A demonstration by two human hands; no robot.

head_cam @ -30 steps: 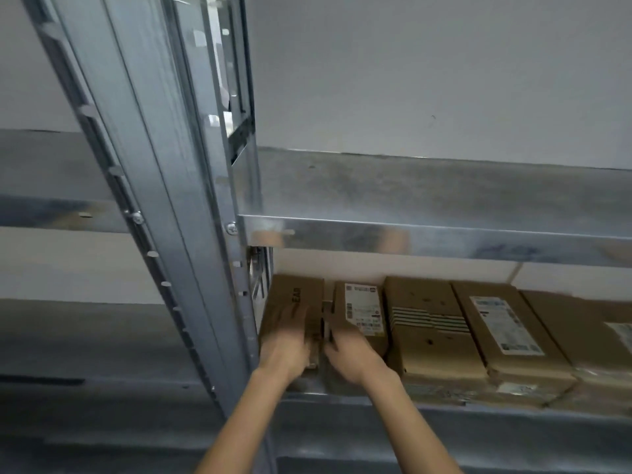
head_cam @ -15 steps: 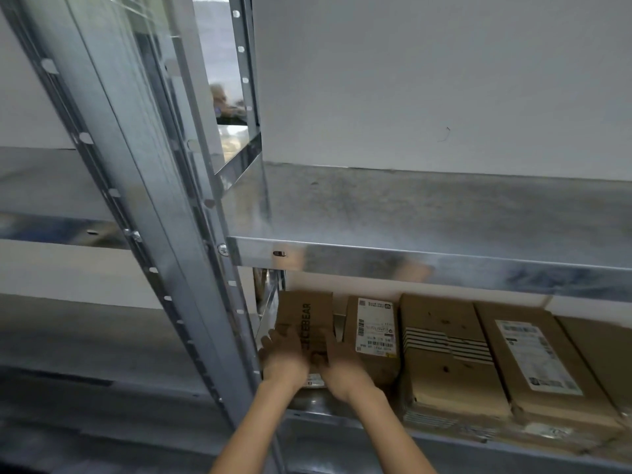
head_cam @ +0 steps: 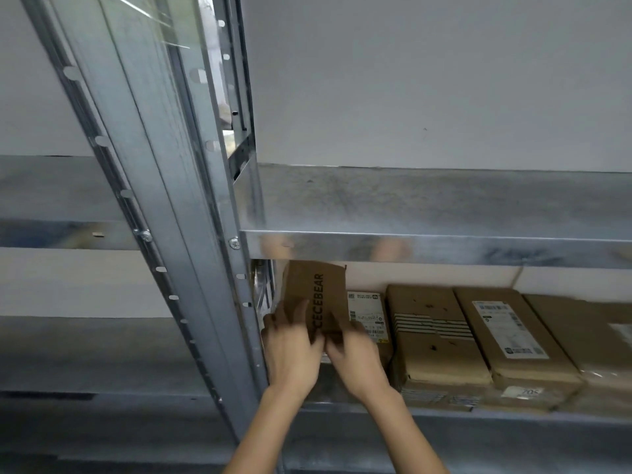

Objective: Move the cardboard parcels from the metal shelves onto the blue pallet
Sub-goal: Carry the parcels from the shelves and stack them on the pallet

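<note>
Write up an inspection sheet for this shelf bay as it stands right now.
Surface: lower shelf, metal, carrying a row of flat parcels.
Job's things: CECEBEAR parcel at the row's left end, far end tilted up. To its right lie a labelled parcel, a striped parcel and a big-label parcel. Pallet not in view.
Clutter: nothing seen.
Grippers: left hand and right hand both hold the CECEBEAR parcel's near end; the fingers are blurred.
Cables: nothing seen.
Surroundings: upper shelf just above the row, steel upright at the left, white wall behind.
</note>
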